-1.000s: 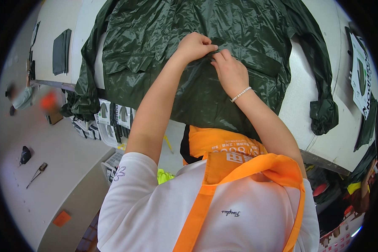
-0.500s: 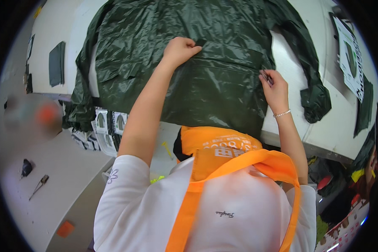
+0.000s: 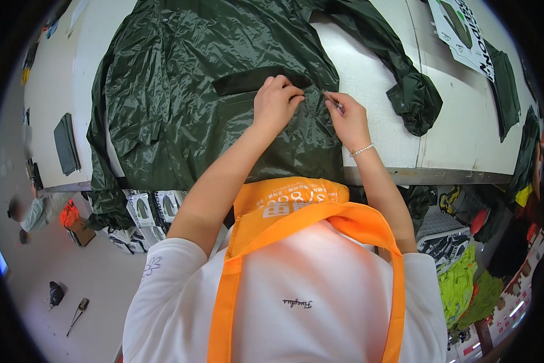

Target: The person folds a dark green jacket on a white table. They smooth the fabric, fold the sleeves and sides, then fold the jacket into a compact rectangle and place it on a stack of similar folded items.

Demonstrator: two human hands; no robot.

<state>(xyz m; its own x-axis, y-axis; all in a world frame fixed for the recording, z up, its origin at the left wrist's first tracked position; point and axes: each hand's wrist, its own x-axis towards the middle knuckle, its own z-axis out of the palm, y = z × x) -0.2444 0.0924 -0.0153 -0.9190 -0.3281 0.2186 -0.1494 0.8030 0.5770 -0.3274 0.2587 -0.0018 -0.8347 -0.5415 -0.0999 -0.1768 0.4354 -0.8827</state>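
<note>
A glossy dark green rain jacket (image 3: pixel 181 115) lies spread on the white table (image 3: pixel 369 66), its sleeves out to both sides. Across its lower right part, a pocket flap (image 3: pixel 239 83) is turned up, its matt side showing. My left hand (image 3: pixel 276 106) lies over the jacket just below the flap, thumb and fingers pinched together on the fabric near the flap's right end. Close to its right, at the jacket's side edge, my right hand (image 3: pixel 349 123) is closed around a small metal tool (image 3: pixel 340 107), which looks like thread snips and is mostly hidden by the fingers.
Printed packaging sheets (image 3: pixel 462 36) and a folded dark green garment (image 3: pixel 503 91) lie at the table's right. Another folded garment (image 3: pixel 67 145) is at its left. Packaged goods (image 3: pixel 145 212) stand below the front edge. Lime-green clothing (image 3: pixel 458 281) is at lower right. A person (image 3: pixel 36 212) is far left.
The pocket flap has been turned up. My left hand has left the flap's left corner for its right end, and the two hands are now close together. The view has shifted.
</note>
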